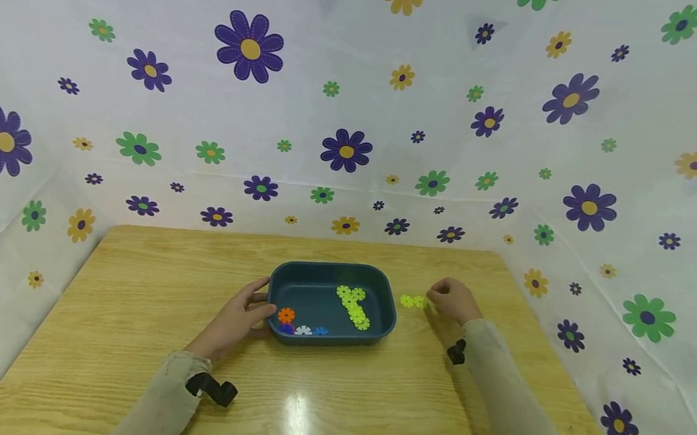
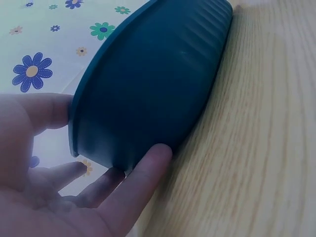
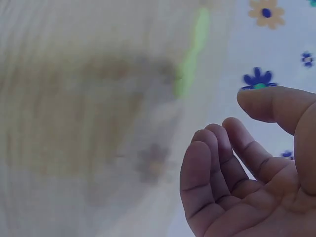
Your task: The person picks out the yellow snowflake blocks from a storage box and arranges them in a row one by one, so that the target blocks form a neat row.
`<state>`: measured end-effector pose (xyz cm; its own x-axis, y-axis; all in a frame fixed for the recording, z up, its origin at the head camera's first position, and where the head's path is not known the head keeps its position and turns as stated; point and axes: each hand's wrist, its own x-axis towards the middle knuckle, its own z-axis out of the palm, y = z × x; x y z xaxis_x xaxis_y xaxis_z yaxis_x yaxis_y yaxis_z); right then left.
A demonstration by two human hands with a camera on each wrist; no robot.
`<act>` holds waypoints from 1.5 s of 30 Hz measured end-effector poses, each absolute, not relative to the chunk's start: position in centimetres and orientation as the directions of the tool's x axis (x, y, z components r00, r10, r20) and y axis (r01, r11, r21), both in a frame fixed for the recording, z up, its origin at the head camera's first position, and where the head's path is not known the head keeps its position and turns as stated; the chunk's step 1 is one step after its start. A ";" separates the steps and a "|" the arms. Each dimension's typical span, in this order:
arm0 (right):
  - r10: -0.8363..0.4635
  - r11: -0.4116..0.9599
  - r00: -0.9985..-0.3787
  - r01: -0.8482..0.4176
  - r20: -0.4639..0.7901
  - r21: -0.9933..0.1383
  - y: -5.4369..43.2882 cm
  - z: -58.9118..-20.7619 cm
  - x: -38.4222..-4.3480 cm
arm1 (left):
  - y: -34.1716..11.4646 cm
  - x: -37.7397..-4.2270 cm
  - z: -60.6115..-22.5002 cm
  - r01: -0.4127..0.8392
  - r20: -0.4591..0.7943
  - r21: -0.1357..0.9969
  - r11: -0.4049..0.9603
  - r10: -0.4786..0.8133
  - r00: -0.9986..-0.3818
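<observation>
A dark teal plastic tub (image 1: 335,341) sits on the wooden table. My left hand (image 1: 241,319) grips its left end, with the thumb at the rim and fingers against the outer wall (image 2: 143,84). Inside, a cluster of yellow-green snowflake discs (image 1: 354,307) lies toward the right. An orange disc (image 1: 286,316), a white disc (image 1: 303,331) and blue ones (image 1: 320,331) lie at the near left. Outside on the right are two yellow-green discs (image 1: 412,301), which look joined. My right hand (image 1: 454,299) is just beside them, its fingers loosely bent and apart from the thumb (image 3: 266,106).
The wooden table (image 1: 167,288) extends around the tub. White cloth (image 1: 294,108) printed with flowers hangs behind it and along both sides. Black camera mounts (image 1: 218,390) sit on both wrists.
</observation>
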<state>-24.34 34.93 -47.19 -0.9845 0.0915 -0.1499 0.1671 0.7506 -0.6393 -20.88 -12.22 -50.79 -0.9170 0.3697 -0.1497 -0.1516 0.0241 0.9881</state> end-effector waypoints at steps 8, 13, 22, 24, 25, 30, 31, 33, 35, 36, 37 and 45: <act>0.007 0.701 -0.997 0.063 -0.081 -0.710 31.8 -44.4 -23.7 | -12.6 -20.8 -51.2 -0.164 -0.164 0.986 0.028 0.353 -0.921; -0.049 0.664 -0.998 -0.002 -0.041 -0.747 28.4 -43.1 -23.1 | -12.5 -20.7 -51.1 -0.174 -0.173 0.984 0.028 0.351 -0.920; -0.156 0.604 -0.985 -0.039 -0.070 -0.796 22.4 -43.1 -23.1 | -12.5 -20.7 -51.3 -0.182 -0.180 0.983 0.027 0.352 -0.919; -0.181 0.613 -0.979 -0.041 -0.090 -0.789 21.4 -43.3 -23.2 | -12.5 -20.7 -51.3 -0.180 -0.176 0.983 0.023 0.359 -0.917; -0.192 0.620 -0.976 -0.040 -0.102 -0.783 21.0 -43.5 -23.2 | -12.5 -20.7 -51.3 -0.179 -0.174 0.984 0.021 0.359 -0.917; -0.220 0.708 -0.962 -0.046 -0.158 -0.705 19.4 -44.5 -23.6 | -12.5 -20.8 -51.3 -0.172 -0.164 0.985 0.013 0.368 -0.915; -0.225 0.728 -0.960 -0.051 -0.167 -0.683 19.2 -44.7 -23.6 | -12.5 -20.8 -51.3 -0.171 -0.164 0.985 0.012 0.368 -0.916; -0.233 0.762 -0.955 -0.063 -0.183 -0.644 18.9 -45.2 -23.8 | -12.6 -20.9 -51.3 -0.170 -0.162 0.985 0.011 0.369 -0.915; -0.238 0.789 -0.950 -0.068 -0.201 -0.611 18.7 -45.9 -24.0 | -12.6 -20.9 -51.4 -0.171 -0.162 0.985 0.009 0.371 -0.914; -0.238 0.798 -0.949 -0.070 -0.206 -0.599 18.7 -46.2 -24.1 | -12.6 -20.9 -51.4 -0.171 -0.162 0.985 0.009 0.372 -0.914; -0.236 0.803 -0.949 -0.068 -0.210 -0.593 18.6 -46.4 -24.1 | -12.6 -20.9 -51.4 -0.170 -0.162 0.985 0.011 0.371 -0.914; -0.227 0.836 -0.954 -0.087 -0.198 -0.541 18.0 -47.6 -24.8 | -12.3 -20.9 -51.0 -0.177 -0.169 0.984 0.014 0.369 -0.914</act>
